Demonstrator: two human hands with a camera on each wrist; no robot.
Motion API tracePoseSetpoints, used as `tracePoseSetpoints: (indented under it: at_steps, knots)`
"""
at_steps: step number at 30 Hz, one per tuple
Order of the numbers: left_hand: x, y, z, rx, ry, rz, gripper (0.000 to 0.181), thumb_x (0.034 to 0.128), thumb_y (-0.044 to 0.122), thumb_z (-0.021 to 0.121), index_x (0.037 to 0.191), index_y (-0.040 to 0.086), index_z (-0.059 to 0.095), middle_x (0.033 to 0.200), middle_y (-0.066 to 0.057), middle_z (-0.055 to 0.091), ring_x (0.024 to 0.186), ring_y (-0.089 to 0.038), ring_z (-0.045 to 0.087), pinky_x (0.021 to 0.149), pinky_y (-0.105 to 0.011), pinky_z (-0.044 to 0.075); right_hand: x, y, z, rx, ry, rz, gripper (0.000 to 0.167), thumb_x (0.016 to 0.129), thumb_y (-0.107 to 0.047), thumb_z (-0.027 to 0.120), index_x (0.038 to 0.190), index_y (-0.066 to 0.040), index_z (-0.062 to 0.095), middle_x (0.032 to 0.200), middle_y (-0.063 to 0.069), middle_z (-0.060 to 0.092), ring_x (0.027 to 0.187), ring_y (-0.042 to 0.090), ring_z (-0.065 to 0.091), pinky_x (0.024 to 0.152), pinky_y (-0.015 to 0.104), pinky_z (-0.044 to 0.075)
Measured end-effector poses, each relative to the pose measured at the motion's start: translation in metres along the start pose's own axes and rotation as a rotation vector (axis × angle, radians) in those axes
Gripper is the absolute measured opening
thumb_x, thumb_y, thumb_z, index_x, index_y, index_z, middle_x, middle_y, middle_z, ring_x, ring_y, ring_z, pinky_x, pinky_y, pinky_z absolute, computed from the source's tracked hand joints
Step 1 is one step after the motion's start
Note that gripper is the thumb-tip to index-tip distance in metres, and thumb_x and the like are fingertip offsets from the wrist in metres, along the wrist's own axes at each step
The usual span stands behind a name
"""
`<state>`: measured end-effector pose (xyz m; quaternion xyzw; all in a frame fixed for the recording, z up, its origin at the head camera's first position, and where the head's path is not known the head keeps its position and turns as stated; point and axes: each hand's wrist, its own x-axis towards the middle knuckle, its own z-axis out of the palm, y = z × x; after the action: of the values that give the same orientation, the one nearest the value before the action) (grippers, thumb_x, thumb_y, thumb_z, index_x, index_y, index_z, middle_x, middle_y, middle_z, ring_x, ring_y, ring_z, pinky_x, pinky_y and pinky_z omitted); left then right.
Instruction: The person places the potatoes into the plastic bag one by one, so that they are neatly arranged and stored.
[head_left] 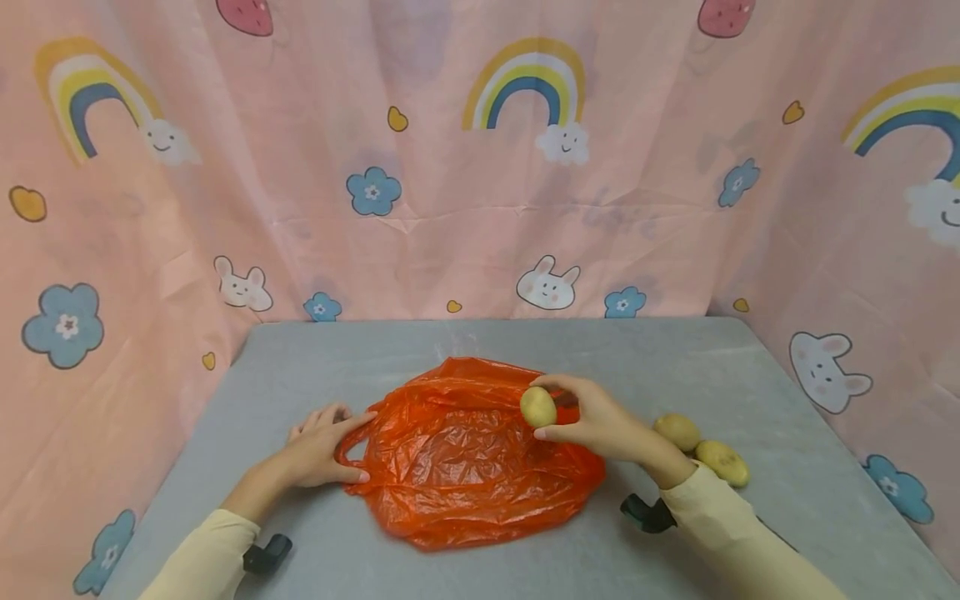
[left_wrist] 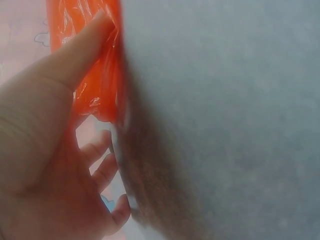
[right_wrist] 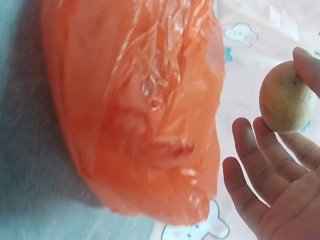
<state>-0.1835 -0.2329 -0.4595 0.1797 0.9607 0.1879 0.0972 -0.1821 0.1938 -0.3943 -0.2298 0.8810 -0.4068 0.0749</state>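
A crumpled orange plastic bag (head_left: pixel 472 454) lies on the table, also seen in both wrist views. My left hand (head_left: pixel 321 447) is at its left end, thumb and index finger spread apart and touching the bag beside a handle loop. In the left wrist view the thumb (left_wrist: pixel 87 47) lies straight along the orange plastic, while the other fingers hang loosely. Over the bag's right part, my right hand (head_left: pixel 592 421) pinches a small yellow potato (head_left: pixel 538 407) between thumb and fingertips. The right wrist view shows this potato (right_wrist: pixel 285 97) above the table, apart from the bag.
Two more potatoes lie close together on the table's right side, one potato (head_left: pixel 677 432) behind the other potato (head_left: pixel 722 463), near my right forearm. The grey table (head_left: pixel 337 350) is bounded by a pink patterned curtain (head_left: pixel 450 183) at the back and sides.
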Motion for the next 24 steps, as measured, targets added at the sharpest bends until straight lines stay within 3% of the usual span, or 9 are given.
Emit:
tracePoseSetpoints:
  at_steps: [11, 24]
  knots:
    - [-0.003, 0.002, -0.001, -0.001, 0.007, 0.004, 0.089, 0.0729, 0.052, 0.086, 0.150, 0.025, 0.050, 0.140, -0.016, 0.045, 0.122, -0.036, 0.042, 0.089, -0.057, 0.033, 0.013, -0.013, 0.016, 0.014, -0.056, -0.006, 0.056, 0.087, -0.018, 0.080, 0.136, -0.007, 0.057, 0.127, 0.011, 0.064, 0.110, 0.031, 0.064, 0.095, 0.054, 0.052]
    - [-0.002, 0.002, -0.001, -0.013, -0.003, -0.005, 0.089, 0.0732, 0.052, 0.086, 0.150, 0.026, 0.049, 0.142, -0.017, 0.044, 0.123, -0.037, 0.041, 0.090, -0.058, 0.032, 0.033, -0.026, 0.038, 0.015, -0.103, 0.009, 0.059, 0.085, -0.032, 0.082, 0.135, -0.013, 0.058, 0.130, 0.004, 0.064, 0.118, 0.026, 0.061, 0.098, 0.050, 0.052]
